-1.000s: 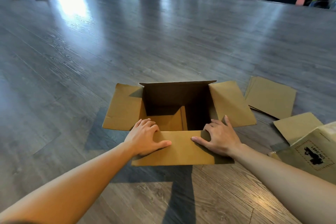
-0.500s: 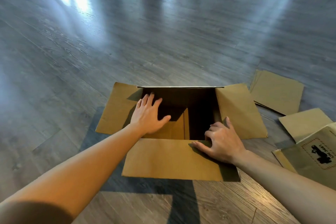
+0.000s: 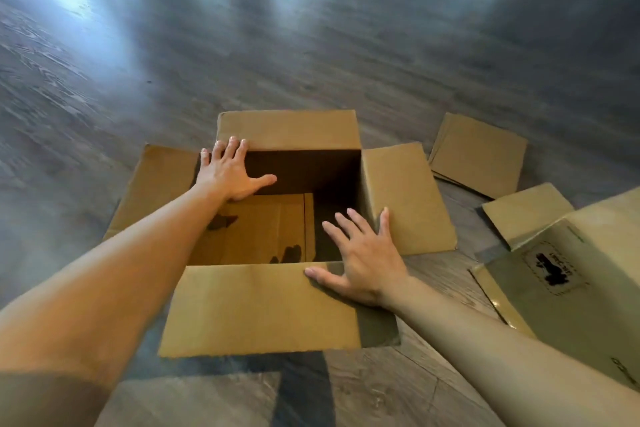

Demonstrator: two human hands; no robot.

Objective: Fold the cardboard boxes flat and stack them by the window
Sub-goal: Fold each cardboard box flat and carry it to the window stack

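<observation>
An open brown cardboard box (image 3: 270,308) stands upright on the floor in front of me, its four top flaps spread outward. My left hand (image 3: 230,172) reaches across the opening with straight fingers touching the base of the far flap at the far left corner. My right hand (image 3: 363,258) is spread flat at the near right corner, its thumb on the near flap and its fingers over the opening beside the right flap. Inside, the bottom flaps lie closed.
Flattened cardboard pieces (image 3: 479,154) lie on the floor to the right of the box. A further flat piece (image 3: 526,211) and a cardboard box with a black printed mark (image 3: 568,274) sit at the right edge. Grey wood floor (image 3: 311,45) stretches ahead.
My view has tipped down over the box. My left hand moved from the near flap across the opening to the far flap. My right hand uncurled and spread flat at the near right corner.
</observation>
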